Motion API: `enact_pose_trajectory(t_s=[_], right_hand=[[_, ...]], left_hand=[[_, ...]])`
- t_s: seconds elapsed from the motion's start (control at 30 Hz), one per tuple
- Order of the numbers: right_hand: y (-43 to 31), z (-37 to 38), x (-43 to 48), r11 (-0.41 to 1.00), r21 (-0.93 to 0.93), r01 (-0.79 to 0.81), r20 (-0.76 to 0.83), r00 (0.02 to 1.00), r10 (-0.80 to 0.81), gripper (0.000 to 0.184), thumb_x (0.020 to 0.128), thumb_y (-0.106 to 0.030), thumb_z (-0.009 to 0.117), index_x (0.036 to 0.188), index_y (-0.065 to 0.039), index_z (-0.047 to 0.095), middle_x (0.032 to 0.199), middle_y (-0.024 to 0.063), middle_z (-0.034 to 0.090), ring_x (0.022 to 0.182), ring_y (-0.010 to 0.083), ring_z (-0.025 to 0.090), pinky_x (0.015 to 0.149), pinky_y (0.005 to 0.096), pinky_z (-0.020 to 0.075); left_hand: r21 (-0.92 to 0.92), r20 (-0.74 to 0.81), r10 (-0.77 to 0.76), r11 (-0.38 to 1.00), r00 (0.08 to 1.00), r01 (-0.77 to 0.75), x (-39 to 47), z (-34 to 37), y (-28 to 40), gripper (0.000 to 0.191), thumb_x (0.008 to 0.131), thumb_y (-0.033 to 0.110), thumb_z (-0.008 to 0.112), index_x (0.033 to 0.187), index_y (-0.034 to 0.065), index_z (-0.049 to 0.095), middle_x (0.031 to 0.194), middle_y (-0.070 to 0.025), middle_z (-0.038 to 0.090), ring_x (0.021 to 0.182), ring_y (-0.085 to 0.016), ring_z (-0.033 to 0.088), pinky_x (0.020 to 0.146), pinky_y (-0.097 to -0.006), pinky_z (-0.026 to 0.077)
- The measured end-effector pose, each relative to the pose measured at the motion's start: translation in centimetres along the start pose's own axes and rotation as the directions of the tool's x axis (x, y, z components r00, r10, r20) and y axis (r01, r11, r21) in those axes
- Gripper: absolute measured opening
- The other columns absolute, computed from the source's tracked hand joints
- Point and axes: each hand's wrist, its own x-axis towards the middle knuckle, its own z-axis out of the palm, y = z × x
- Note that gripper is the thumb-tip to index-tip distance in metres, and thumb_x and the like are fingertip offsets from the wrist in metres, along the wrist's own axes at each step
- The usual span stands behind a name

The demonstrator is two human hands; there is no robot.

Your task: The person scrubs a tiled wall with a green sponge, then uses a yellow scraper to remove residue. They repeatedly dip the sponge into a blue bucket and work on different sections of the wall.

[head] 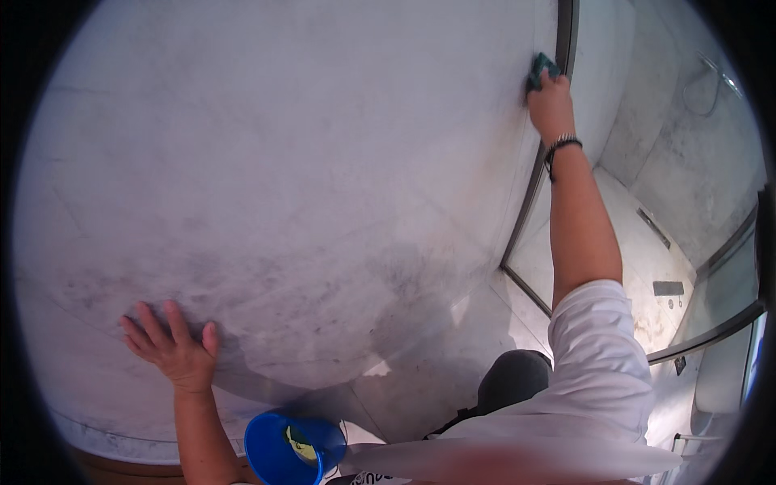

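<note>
My right hand [550,109] is shut on a dark green scouring pad [543,65], slightly blurred. The pad touches the pale grey stone-look wall [315,133] high up, right beside the dark metal frame [566,36] of a shower enclosure. Lower on the left, my left hand [173,354] rests palm down on the same wall, fingers spread, holding nothing. Dark smudges spread over the lower wall near it. Below and right of that hand stands a blue plastic bucket [257,445]. Inside the bucket is a yellow-and-green sponge [301,447].
Beyond the frame, the shower has a hand shower [721,76] on its wall and a metal drain grate [668,288] in its floor. A curved dark rail [709,339] crosses at right. Grey floor tiles [418,388] lie below, beside my dark-clad knee [514,379].
</note>
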Motion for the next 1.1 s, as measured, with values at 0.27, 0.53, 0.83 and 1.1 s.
enact_pose_trajectory(t_s=[0.27, 0.53, 0.83, 1.1], right_hand=[[1.5, 0.4, 2.6, 0.956, -0.264, 0.128, 0.154, 0.984, -0.090, 0.022, 0.073, -0.009, 0.048, 0.085, 0.002, 0.063, 0.096, 0.0186, 0.059, 0.084, 0.0309, 0.057, 0.074, 0.0357, 0.0457], [1.6, -0.3, 3.1, 0.991, -0.133, -0.013, 0.186, 0.982, 0.038, 0.024, 0.078, -0.011, 0.043, 0.084, 0.002, 0.062, 0.090, 0.0208, 0.059, 0.079, 0.0279, 0.060, 0.068, 0.0357, 0.0473], [0.7, 2.8, 0.9, 0.979, -0.200, 0.041, -0.066, 0.996, -0.055, 0.024, 0.077, -0.010, 0.043, 0.081, -0.003, 0.065, 0.091, 0.0119, 0.061, 0.084, 0.0274, 0.058, 0.072, 0.0343, 0.0432], [-0.7, 1.3, 0.1, 0.996, 0.049, -0.076, 0.122, 0.990, 0.070, 0.025, 0.078, -0.012, 0.044, 0.088, 0.002, 0.061, 0.087, 0.0185, 0.060, 0.083, 0.0334, 0.056, 0.076, 0.0384, 0.0425]], left_hand=[[-0.030, -0.026, -0.007, 1.000, 1.000, 0.007, 0.5, -0.1, 0.2, 0.058, 0.085, 0.050, 0.031, 0.130, 0.0141, 0.032, 0.137, -0.0171, 0.022, 0.126, -0.042, 0.015, 0.101, -0.0500, 0.007], [-0.036, -0.032, -0.024, 0.999, 0.999, 0.023, 0.0, 0.6, 0.6, 0.056, 0.084, 0.050, 0.032, 0.128, 0.0156, 0.036, 0.136, -0.0165, 0.024, 0.125, -0.042, 0.016, 0.102, -0.0496, 0.007], [-0.019, -0.049, -0.017, 1.000, 0.999, 0.016, -0.4, 0.9, 0.6, 0.057, 0.084, 0.050, 0.030, 0.129, 0.0151, 0.035, 0.136, -0.0173, 0.024, 0.125, -0.043, 0.015, 0.102, -0.0503, 0.006], [-0.014, -0.013, -0.029, 0.999, 1.000, 0.028, -1.5, 1.5, 1.4, 0.058, 0.085, 0.049, 0.030, 0.130, 0.0139, 0.031, 0.137, -0.0172, 0.021, 0.125, -0.044, 0.014, 0.101, -0.0520, 0.006]])
